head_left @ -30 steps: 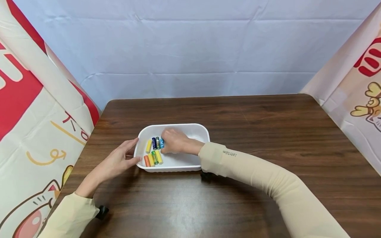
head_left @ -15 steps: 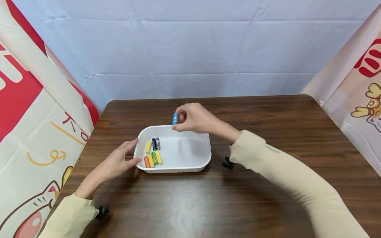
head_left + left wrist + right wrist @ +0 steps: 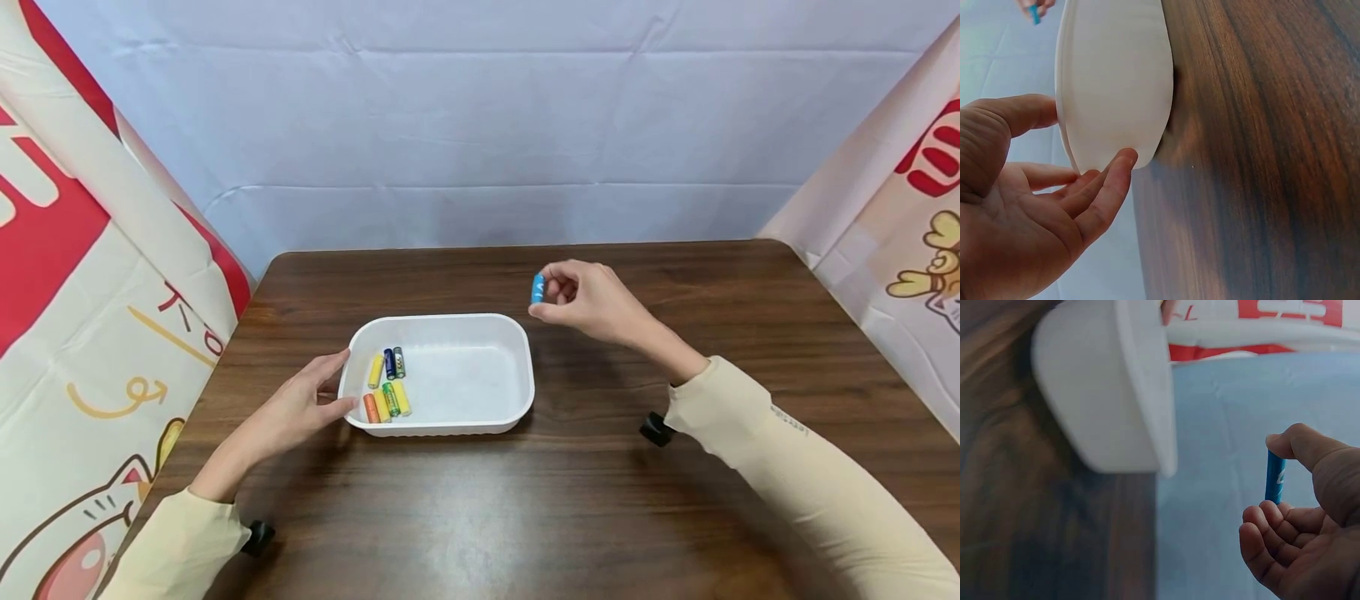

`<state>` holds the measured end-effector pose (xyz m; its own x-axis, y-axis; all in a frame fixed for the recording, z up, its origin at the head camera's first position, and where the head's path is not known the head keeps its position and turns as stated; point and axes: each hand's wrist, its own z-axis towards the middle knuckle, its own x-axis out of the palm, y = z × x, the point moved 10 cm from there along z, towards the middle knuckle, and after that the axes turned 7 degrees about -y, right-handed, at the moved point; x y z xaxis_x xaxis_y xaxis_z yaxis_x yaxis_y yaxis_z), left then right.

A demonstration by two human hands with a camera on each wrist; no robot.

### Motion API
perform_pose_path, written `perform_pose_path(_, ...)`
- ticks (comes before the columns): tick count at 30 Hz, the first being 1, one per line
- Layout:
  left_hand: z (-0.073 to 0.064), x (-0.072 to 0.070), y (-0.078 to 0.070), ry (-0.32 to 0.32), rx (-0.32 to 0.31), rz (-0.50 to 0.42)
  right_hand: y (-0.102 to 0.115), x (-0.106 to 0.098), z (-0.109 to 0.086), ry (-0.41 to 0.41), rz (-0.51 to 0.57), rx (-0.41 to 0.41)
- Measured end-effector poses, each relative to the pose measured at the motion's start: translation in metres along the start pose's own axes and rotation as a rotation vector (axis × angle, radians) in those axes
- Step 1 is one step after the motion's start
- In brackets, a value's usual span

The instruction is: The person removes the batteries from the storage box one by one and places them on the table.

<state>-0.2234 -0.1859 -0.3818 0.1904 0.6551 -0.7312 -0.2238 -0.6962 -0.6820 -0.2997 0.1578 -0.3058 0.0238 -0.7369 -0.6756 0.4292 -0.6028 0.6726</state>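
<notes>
My right hand (image 3: pixel 592 298) pinches a blue battery (image 3: pixel 537 289) upright between thumb and fingertips, above the table to the right of the white tray (image 3: pixel 480 423). In the right wrist view the thumb presses one end of the battery and the fingertips the other. At the tray's left end, my left hand (image 3: pixel 307 396) rests relaxed fingers and thumb against the rim and outer wall, as the left wrist view also shows. Inside the tray's left part lie two rows of batteries: yellow, dark blue (image 3: pixel 389 364) and dark green behind; orange (image 3: pixel 371 408), yellow and green (image 3: pixel 391 400) in front.
The tray stands on a dark wood table (image 3: pixel 465 508). A pale cloth (image 3: pixel 487 125) hangs behind the far edge, and printed cloths hang at both sides. Each sleeve has a black device at the wrist, such as the right one (image 3: pixel 657 429).
My right hand has lifted the blue battery out of the tray's back row and carried it up and to the right, beyond the rim. The left hand and tray stay in place.
</notes>
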Motion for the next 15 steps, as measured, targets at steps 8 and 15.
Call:
perform_pose_path(8, 0.0, 0.001, 0.001, 0.0, -0.005, -0.002, -0.054, 0.029, -0.023, 0.084, -0.062, 0.038)
perform_pose_path(15, -0.001, 0.002, 0.001, 0.0, -0.005, -0.011, -0.072, 0.057, -0.036, 0.151, -0.144, 0.017)
